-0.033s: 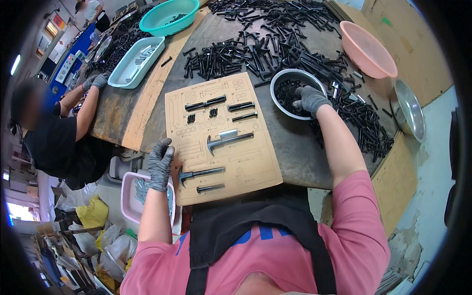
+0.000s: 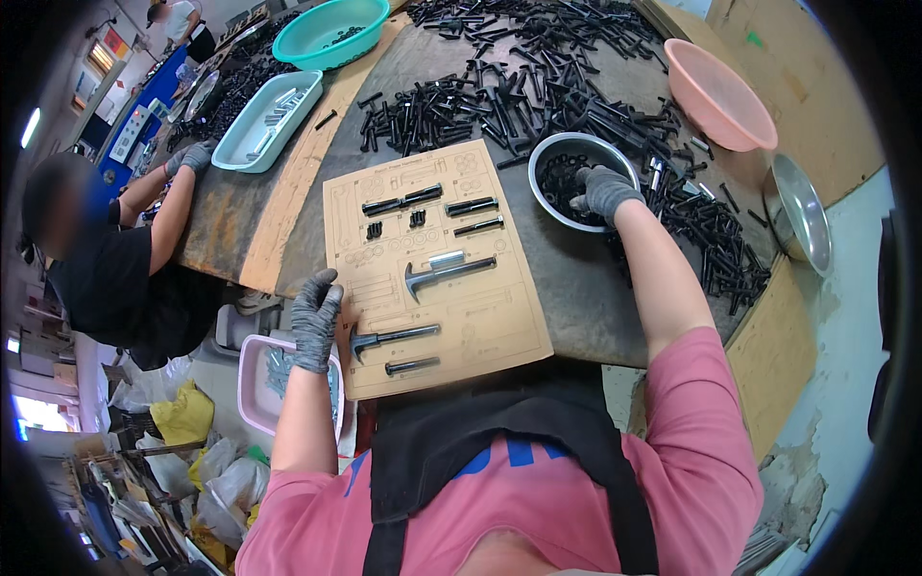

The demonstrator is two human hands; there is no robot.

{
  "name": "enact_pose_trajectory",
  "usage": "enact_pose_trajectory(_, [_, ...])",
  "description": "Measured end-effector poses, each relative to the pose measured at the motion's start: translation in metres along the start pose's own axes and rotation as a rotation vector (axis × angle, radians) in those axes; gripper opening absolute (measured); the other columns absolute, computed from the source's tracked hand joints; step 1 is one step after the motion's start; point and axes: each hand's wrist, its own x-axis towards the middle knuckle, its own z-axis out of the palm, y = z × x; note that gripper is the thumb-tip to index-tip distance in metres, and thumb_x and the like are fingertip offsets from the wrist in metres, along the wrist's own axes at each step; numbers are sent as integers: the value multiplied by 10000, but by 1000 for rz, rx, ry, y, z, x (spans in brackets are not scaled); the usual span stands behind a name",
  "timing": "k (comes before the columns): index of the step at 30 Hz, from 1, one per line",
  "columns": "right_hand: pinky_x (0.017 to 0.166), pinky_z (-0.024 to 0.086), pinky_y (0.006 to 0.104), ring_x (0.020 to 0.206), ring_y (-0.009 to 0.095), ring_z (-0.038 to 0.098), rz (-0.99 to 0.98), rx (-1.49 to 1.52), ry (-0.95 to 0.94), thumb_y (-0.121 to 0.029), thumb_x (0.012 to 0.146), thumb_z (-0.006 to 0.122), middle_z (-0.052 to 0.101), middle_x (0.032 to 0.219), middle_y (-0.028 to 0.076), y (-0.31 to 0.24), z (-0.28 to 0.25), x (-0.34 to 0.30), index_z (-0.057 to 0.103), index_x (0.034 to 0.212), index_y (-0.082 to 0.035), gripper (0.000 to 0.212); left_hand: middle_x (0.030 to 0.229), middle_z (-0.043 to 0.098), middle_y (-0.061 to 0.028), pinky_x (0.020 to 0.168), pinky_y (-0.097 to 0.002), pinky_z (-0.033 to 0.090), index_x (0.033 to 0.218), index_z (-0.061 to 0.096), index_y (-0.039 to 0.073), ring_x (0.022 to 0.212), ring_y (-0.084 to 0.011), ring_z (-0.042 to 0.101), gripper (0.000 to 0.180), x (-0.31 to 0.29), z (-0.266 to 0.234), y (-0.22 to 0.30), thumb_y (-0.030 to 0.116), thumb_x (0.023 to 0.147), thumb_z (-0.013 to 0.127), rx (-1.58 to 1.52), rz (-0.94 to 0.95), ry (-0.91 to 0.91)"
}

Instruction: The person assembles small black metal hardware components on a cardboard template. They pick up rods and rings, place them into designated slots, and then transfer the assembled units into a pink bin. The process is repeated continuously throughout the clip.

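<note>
A tan board [image 2: 490,331] printed with hardware outlines lies at the table's near edge. On it are black bolts [image 2: 401,200], small dark threaded pieces [image 2: 375,229], a silver sleeve [image 2: 447,258] and two hammer-shaped pieces [image 2: 451,276] with claw heads. Beside the board's left edge is my left hand [image 2: 315,322], in a grey glove, open with loosely bent fingers and nothing seen in it. My gloved right hand [image 2: 610,195] reaches into a steel bowl [image 2: 629,163] of black nuts [image 2: 560,178]. Its fingers curl down among them; what they hold is hidden.
Black bolts [image 2: 509,101] heap across the table behind and right of the bowl. Right stand a pink basin [image 2: 720,96] and a tilted steel bowl [image 2: 799,216]. Far left are a teal basin [image 2: 331,34], a pale tray [image 2: 230,144] and a co-worker [image 2: 106,250]. A pink tub [image 2: 250,403] sits below.
</note>
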Motion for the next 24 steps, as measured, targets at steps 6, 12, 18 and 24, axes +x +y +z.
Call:
enact_pose_trajectory(6, [864, 425, 391, 976, 315, 559, -154, -77, -107, -270, 717, 631, 585, 1043, 177, -4, 7, 15, 578, 1065, -87, 396, 1014, 589, -73, 849, -265, 421, 1062, 549, 0, 936, -148, 538, 273, -5, 2, 3, 53, 798, 596, -21, -39, -5])
enact_pose_trajectory(12, [654, 474, 357, 630, 250, 600, -119, 567, 16, -194, 764, 598, 637, 820, 147, 19, 10, 14, 616, 1010, -64, 279, 997, 591, -63, 827, -259, 427, 1061, 557, 10, 917, -139, 537, 272, -6, 4, 7, 71, 800, 604, -24, -10, -7])
enact_pose_trajectory(18, [708, 469, 363, 725, 267, 605, -62, 583, 65, -172, 751, 598, 634, 843, 139, 26, 7, 14, 613, 993, -62, 267, 960, 589, -39, 791, -243, 430, 1063, 562, 21, 859, -116, 529, 270, -3, 14, 25, 108, 811, 602, 43, -75, -84])
enact_pose_trajectory(24, [865, 419, 390, 956, 317, 562, -201, 218, 46, -215, 701, 646, 596, 1021, 162, 4, 12, 14, 584, 1076, -94, 400, 958, 592, -41, 791, -244, 433, 1062, 563, 18, 857, -112, 530, 270, 0, 30, 26, 105, 810, 601, 31, 9, -143])
